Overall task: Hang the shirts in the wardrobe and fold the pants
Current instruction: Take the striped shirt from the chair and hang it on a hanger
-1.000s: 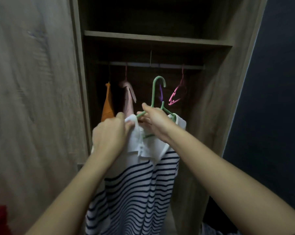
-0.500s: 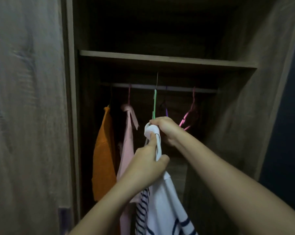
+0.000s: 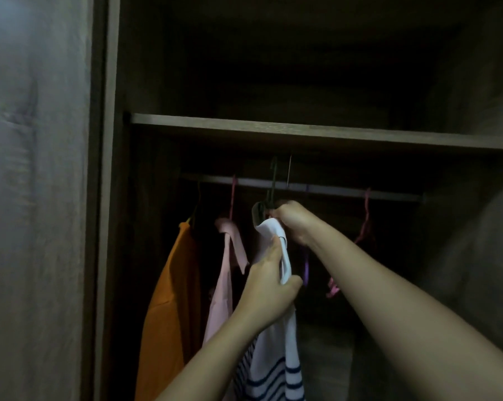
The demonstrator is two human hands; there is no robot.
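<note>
A white shirt with navy stripes (image 3: 276,360) hangs edge-on from a green hanger (image 3: 272,183) inside the dark wardrobe. The hanger's hook reaches up to the rail (image 3: 331,190); whether it rests over the rail I cannot tell. My right hand (image 3: 293,221) grips the hanger just below its hook, at the shirt's collar. My left hand (image 3: 269,290) grips the white shoulder fabric below that.
An orange shirt (image 3: 169,299) and a pink shirt (image 3: 227,273) hang left of my hands. Empty pink hangers (image 3: 366,224) and a purple hanger (image 3: 305,264) hang to the right. A wooden shelf (image 3: 316,134) runs above the rail. The wardrobe door (image 3: 36,198) stands at left.
Both hands lifted the striped shirt up and into the wardrobe, turning it edge-on. The green hook has risen from well below the rail to the rail's height.
</note>
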